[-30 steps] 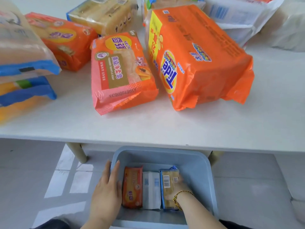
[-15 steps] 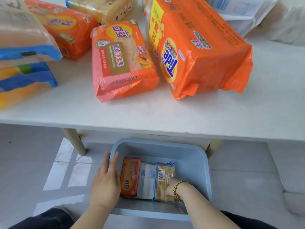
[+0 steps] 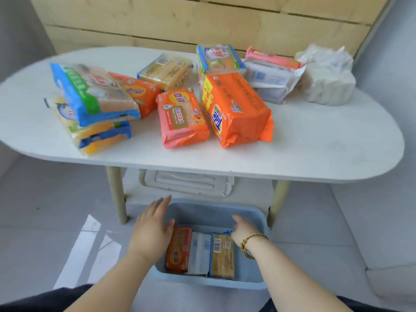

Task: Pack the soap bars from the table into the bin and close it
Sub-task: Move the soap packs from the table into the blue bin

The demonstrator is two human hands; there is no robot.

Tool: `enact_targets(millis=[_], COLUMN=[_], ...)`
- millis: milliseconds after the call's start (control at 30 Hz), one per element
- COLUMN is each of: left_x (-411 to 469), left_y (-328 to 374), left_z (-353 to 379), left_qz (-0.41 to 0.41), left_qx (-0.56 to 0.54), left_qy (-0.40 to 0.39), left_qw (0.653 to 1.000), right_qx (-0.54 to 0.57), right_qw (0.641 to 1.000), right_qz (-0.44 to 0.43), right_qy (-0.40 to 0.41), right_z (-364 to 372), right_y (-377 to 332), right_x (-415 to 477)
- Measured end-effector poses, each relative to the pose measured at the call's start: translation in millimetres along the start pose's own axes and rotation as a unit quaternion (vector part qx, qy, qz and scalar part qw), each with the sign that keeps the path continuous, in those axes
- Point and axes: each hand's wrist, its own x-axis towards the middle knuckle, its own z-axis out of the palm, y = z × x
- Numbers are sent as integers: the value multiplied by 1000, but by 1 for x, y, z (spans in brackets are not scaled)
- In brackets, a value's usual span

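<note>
A light blue bin (image 3: 216, 211) stands on the floor in front of the table. Inside it three soap packs stand side by side: an orange one (image 3: 178, 252), a white one (image 3: 199, 253) and a yellow one (image 3: 221, 255). My left hand (image 3: 153, 230) rests flat on the bin's left rim, fingers apart, holding nothing. Over the bin's right side my right hand (image 3: 242, 230) hovers above the yellow pack with loose fingers, empty. Several soap packs lie on the white table (image 3: 315, 149), among them a big orange Tide pack (image 3: 236, 109) and a pink-orange pack (image 3: 182, 118).
A white lid (image 3: 186, 182) lies on the floor under the table, behind the bin. Two cream table legs (image 3: 116, 194) flank the bin. A white bundle (image 3: 326, 79) sits at the table's far right. A wooden wall stands behind the table.
My right hand has let go of the yellow pack and risen out of the bin. My head has pulled back, so the whole table shows. The left hand stays on the rim.
</note>
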Motion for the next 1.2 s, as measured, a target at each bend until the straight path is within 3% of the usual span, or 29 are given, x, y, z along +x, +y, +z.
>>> enact_targets(millis=[367,500,600,767,967,1200], left_x=[-64,-61,-51,-34,-25,-19], left_y=[36,23,11,8,-4,-13], left_z=[-134,-166,-174,-169,-177,-172], left_qz=[117,71,17,-18,-47,-53], left_qx=[-41,-50,-65,-61,-177,-104], left_qy=[227,291,266,218,202,197], left_qw=[966,953,962,974,962,973], right_qx=[-4,10,1,-32,-144,-192], right_qw=[966,943,925,905,921,935], right_qz=[-255,-324,-355,-364,-298,-219], right_qy=[41,74,133,217,207,201], right_z=[-60,-69,-70,-63,-43,-42], right_y=[-108,-156,-195,-257,-309,-334], right_x=[-141,-170,-178,-173,-151,-123])
